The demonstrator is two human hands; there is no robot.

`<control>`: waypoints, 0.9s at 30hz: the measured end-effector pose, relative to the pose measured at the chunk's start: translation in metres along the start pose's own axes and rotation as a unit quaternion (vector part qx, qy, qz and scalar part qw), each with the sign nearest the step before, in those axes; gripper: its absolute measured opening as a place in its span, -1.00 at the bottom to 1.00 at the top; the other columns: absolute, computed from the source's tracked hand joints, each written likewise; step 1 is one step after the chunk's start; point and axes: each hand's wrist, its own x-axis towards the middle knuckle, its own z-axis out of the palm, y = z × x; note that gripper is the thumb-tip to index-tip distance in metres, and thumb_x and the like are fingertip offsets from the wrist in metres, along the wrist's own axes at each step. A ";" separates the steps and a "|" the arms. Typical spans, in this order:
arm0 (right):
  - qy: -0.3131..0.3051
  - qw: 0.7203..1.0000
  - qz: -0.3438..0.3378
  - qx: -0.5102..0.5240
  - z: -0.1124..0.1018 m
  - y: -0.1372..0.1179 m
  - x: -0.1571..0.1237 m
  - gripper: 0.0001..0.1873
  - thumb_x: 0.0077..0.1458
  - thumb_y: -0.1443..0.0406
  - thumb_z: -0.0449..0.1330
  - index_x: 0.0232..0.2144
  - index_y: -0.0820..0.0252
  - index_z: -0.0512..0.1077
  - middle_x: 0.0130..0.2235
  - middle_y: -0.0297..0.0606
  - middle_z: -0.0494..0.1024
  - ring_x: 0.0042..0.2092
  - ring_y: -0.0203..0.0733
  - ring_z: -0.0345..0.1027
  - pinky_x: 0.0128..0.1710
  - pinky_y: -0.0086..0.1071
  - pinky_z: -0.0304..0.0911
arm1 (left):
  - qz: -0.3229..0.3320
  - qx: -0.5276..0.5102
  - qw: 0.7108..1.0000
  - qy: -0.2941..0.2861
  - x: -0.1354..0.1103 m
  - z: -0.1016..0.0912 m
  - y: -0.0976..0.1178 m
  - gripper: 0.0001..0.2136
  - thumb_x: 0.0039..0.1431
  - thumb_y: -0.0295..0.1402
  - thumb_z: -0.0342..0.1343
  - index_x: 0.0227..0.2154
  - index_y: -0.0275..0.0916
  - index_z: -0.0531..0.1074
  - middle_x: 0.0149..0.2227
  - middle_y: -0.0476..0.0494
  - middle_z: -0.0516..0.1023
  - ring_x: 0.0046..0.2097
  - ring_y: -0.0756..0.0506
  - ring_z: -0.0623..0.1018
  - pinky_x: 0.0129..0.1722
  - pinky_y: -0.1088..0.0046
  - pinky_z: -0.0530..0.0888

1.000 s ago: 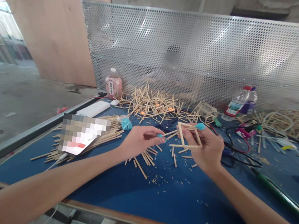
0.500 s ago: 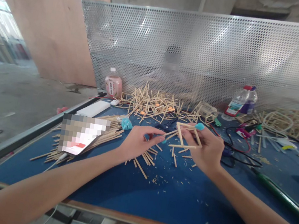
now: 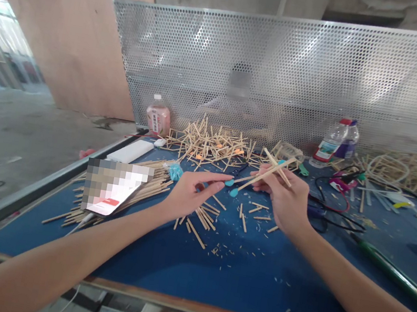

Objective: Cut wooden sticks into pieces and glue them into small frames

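My right hand [image 3: 292, 199] is closed around a small frame of thin wooden sticks [image 3: 267, 174], which it holds tilted above the table. Blue putty-like lumps [image 3: 233, 192] sit on the stick ends, and another shows near the right fingers. With thumb and forefinger, my left hand [image 3: 195, 192] pinches a blue lump [image 3: 229, 182] at the tip of one stick. Below the hands lie short loose sticks [image 3: 204, 219]. A bigger blue lump [image 3: 176, 172] rests left of my left hand, beside a bundle of long sticks [image 3: 155, 184].
A phone [image 3: 121, 197] lies on the long sticks, near a white box [image 3: 130, 151]. Behind are a heap of sticks [image 3: 210, 143], a pink bottle [image 3: 158, 117] and a red-capped bottle [image 3: 329, 144]. Cables and a green tube [image 3: 397, 270] lie right. A perforated metal screen [image 3: 286, 73] closes the back.
The stick frame has been turned in my right hand, so its sticks now cross and point down-left. My left fingers have moved from along a stick to the blue lump at its end.
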 end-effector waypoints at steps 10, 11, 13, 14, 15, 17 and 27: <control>-0.032 0.996 0.084 0.020 0.002 0.005 -0.002 -0.70 -0.07 0.15 0.40 -0.32 0.22 0.55 -0.40 -0.21 0.62 -0.44 -0.18 0.50 -0.34 -0.24 0.52 | 0.093 0.093 0.991 0.021 0.000 -0.002 0.002 -0.79 0.18 -0.18 0.23 -0.17 -0.09 0.62 -0.34 -0.04 0.67 -0.44 0.01 0.51 -0.37 0.46 0.48; -0.031 0.996 0.078 0.018 0.002 0.004 -0.002 -0.70 -0.07 0.14 0.39 -0.31 0.22 0.55 -0.40 -0.21 0.63 -0.42 -0.17 0.51 -0.34 -0.23 0.52 | 0.099 0.097 0.990 0.022 0.000 -0.002 0.002 -0.79 0.18 -0.18 0.23 -0.17 -0.08 0.62 -0.34 -0.04 0.67 -0.44 0.01 0.52 -0.36 0.45 0.48; -0.029 0.998 0.063 0.013 0.002 0.004 -0.003 -0.69 -0.05 0.13 0.39 -0.29 0.20 0.56 -0.38 -0.20 0.63 -0.40 -0.16 0.53 -0.34 -0.23 0.53 | 0.104 0.102 0.989 0.023 0.000 -0.001 0.001 -0.80 0.19 -0.18 0.22 -0.17 -0.08 0.62 -0.32 -0.03 0.67 -0.44 0.02 0.52 -0.36 0.45 0.48; -0.027 0.998 0.054 0.009 0.002 0.004 -0.003 -0.69 -0.05 0.13 0.38 -0.29 0.19 0.56 -0.38 -0.20 0.64 -0.39 -0.15 0.53 -0.34 -0.23 0.53 | 0.104 0.105 0.989 0.023 0.000 -0.001 0.001 -0.81 0.20 -0.19 0.21 -0.18 -0.07 0.62 -0.32 -0.02 0.68 -0.44 0.02 0.52 -0.36 0.45 0.48; -0.027 0.999 0.047 0.005 0.002 0.003 -0.003 -0.70 -0.04 0.13 0.38 -0.29 0.18 0.56 -0.37 -0.20 0.64 -0.39 -0.15 0.53 -0.35 -0.23 0.53 | 0.103 0.108 0.989 0.023 0.000 -0.001 0.001 -0.81 0.21 -0.19 0.20 -0.19 -0.07 0.62 -0.33 -0.02 0.68 -0.44 0.02 0.51 -0.37 0.45 0.48; -0.025 0.999 0.032 -0.004 0.002 0.003 -0.004 -0.72 -0.02 0.13 0.37 -0.29 0.17 0.55 -0.37 -0.21 0.64 -0.40 -0.16 0.53 -0.36 -0.23 0.53 | 0.095 0.113 0.989 0.022 0.000 -0.001 0.001 -0.82 0.21 -0.19 0.20 -0.20 -0.07 0.62 -0.34 -0.01 0.68 -0.46 0.03 0.50 -0.39 0.46 0.47; -0.018 0.997 -0.045 -0.068 0.003 0.000 -0.009 -0.78 0.06 0.15 0.33 -0.29 0.16 0.54 -0.40 -0.26 0.63 -0.42 -0.17 0.53 -0.33 -0.22 0.53 | 0.014 0.073 0.996 0.040 -0.001 0.002 0.001 -0.77 0.20 -0.17 0.17 -0.22 -0.18 0.59 -0.41 -0.06 0.65 -0.47 0.03 0.51 -0.48 0.48 0.43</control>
